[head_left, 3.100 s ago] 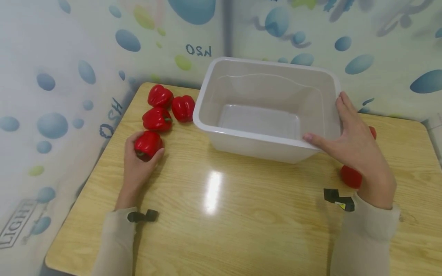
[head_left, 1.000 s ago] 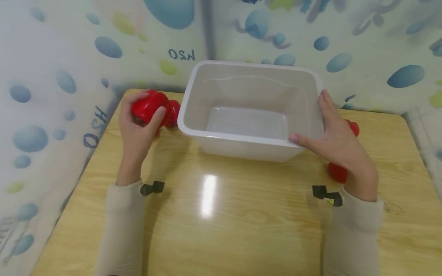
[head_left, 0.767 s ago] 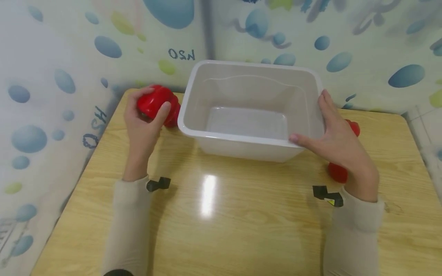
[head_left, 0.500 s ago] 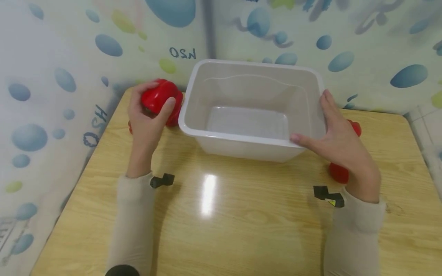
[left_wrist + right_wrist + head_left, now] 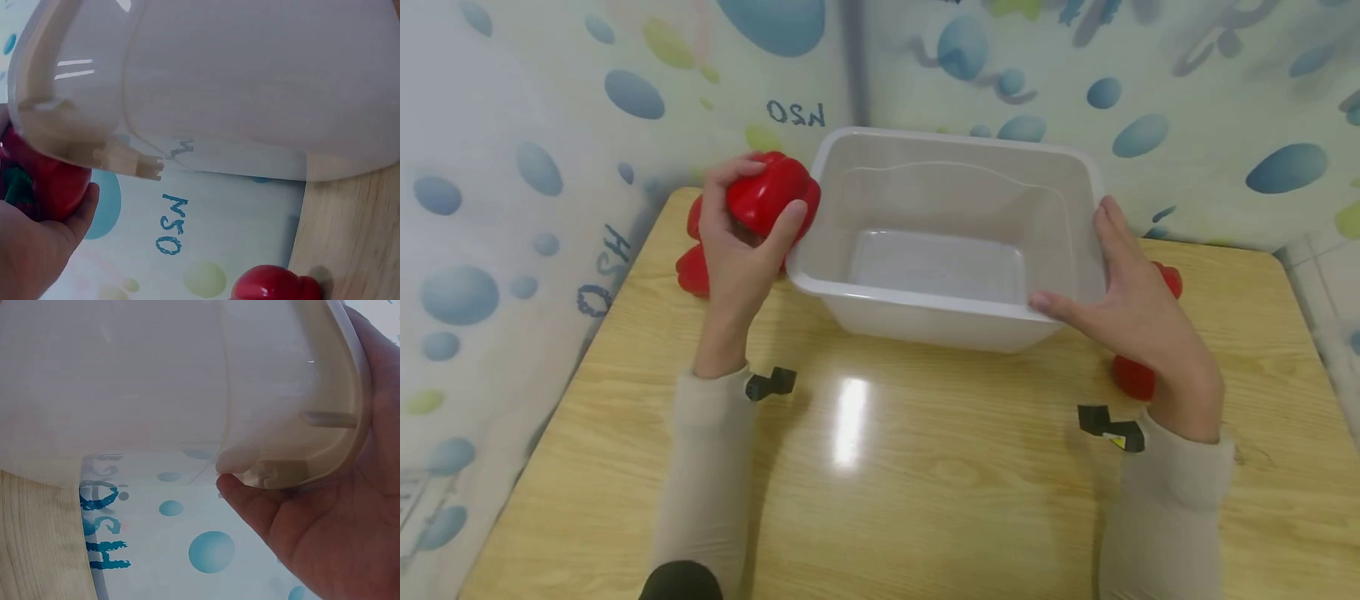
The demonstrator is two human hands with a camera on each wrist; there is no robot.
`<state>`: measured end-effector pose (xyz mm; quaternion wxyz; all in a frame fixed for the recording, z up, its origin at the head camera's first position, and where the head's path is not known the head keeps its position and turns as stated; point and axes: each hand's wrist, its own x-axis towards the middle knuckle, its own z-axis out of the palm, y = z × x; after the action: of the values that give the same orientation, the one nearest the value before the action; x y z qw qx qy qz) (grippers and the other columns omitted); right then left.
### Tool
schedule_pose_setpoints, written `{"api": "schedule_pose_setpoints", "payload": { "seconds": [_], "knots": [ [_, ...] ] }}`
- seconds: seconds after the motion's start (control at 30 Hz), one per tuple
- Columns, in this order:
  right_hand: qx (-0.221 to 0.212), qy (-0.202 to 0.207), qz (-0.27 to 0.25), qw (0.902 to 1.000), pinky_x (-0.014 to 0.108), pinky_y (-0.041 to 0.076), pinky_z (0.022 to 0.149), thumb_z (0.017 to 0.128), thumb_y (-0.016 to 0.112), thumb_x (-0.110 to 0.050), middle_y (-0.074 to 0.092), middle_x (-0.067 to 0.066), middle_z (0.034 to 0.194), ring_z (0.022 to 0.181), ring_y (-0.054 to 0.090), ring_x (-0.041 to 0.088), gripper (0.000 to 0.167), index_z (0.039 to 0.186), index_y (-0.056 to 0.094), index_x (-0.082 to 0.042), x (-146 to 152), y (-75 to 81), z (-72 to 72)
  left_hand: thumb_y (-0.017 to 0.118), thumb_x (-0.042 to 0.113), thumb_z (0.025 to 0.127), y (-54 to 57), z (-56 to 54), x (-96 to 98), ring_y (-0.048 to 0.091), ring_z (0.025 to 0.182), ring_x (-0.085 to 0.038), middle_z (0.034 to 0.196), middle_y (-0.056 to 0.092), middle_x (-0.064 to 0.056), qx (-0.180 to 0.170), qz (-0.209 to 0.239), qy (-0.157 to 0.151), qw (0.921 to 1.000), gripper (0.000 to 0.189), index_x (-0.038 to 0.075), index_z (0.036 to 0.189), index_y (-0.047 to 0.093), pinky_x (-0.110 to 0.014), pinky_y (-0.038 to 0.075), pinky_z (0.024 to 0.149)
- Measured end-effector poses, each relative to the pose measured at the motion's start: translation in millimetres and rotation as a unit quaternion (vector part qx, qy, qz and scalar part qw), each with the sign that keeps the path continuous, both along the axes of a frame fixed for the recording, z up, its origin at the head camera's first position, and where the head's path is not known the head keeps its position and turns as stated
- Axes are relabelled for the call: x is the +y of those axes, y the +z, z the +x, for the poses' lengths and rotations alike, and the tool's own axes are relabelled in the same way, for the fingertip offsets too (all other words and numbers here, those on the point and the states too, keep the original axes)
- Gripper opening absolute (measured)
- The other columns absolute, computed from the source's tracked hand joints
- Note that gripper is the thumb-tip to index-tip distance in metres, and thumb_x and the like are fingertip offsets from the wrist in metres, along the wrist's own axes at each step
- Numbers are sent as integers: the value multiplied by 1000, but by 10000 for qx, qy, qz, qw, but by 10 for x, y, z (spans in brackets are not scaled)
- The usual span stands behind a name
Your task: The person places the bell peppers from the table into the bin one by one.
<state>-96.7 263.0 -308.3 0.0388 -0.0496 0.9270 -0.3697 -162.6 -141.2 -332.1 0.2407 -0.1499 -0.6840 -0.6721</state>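
My left hand point(image 5: 741, 262) holds a shiny red bell pepper point(image 5: 767, 196) above the table, right at the left rim of a white plastic tub point(image 5: 932, 323). The left wrist view shows the green stem end of this pepper point(image 5: 59, 187) facing the palm. At the tub's right end, my right hand point(image 5: 1150, 312) grips the rim, its thumb over the front corner and fingers along the side. In the right wrist view the hand point(image 5: 319, 531) wraps the tub's corner point(image 5: 294, 450). The tub's floor is bare.
Behind my left hand more red bell peppers lie on the wooden table point(image 5: 925, 483), one pepper point(image 5: 692, 271) partly covered by the hand. Two red objects point(image 5: 1133, 379) peek out around my right hand and wrist. A patterned wall point(image 5: 895, 67) stands close behind the tub.
My left hand has picked the nearest pepper up off the table and carried it back and rightward to the tub's rim. The right hand keeps its hold; the whole view shifted slightly.
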Motion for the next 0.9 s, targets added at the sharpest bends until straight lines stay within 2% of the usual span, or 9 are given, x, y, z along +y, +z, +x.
{"api": "schedule_pose_setpoints", "payload": {
  "seconds": [0.27, 0.47, 0.57, 0.77, 0.9],
  "knots": [
    [-45, 14, 40, 10000, 82, 34, 113, 87, 83, -48, -5, -15, 179, 162, 18, 42, 119, 169, -4, -40, -7, 30, -33, 78, 6, 82, 23, 14, 54, 50, 142, -25, 148, 55, -4, 162, -264, -156, 9994, 62, 10, 138, 51, -35, 58, 107],
    [-115, -14, 11, 9999, 82, 35, 112, 88, 83, -48, -5, -14, 179, 161, 18, 43, 120, 168, -5, -41, -7, 14, -20, 81, 5, 81, 4, 17, 70, 52, 141, -24, 149, 57, -7, 333, -503, -108, 9981, 66, 5, 140, 52, -35, 57, 109],
    [-103, -10, 77, 9999, 83, 32, 114, 88, 82, -49, -7, -13, 179, 163, 15, 43, 119, 169, -6, -39, -7, 11, -16, 82, 4, 81, 4, 23, 86, 51, 141, -25, 150, 56, -7, 378, -513, -180, 9978, 67, 4, 140, 51, -37, 57, 109],
    [-129, -32, 105, 9999, 83, 26, 117, 89, 81, -50, -9, -12, 179, 166, 10, 41, 119, 169, -5, -37, 4, 1, -2, 82, 1, 81, -6, 17, 126, 51, 141, -24, 150, 56, -7, 543, -682, -299, 9957, 67, -3, 141, 51, -37, 56, 111],
    [-87, -25, 107, 9999, 83, 25, 118, 88, 82, -50, -9, -12, 179, 166, 9, 41, 119, 169, -4, -36, 1, -4, -6, 83, 3, 82, -6, 15, 112, 52, 140, -23, 149, 57, -6, 639, -861, -339, 9937, 68, -2, 142, 52, -37, 56, 112]
  ]
}}
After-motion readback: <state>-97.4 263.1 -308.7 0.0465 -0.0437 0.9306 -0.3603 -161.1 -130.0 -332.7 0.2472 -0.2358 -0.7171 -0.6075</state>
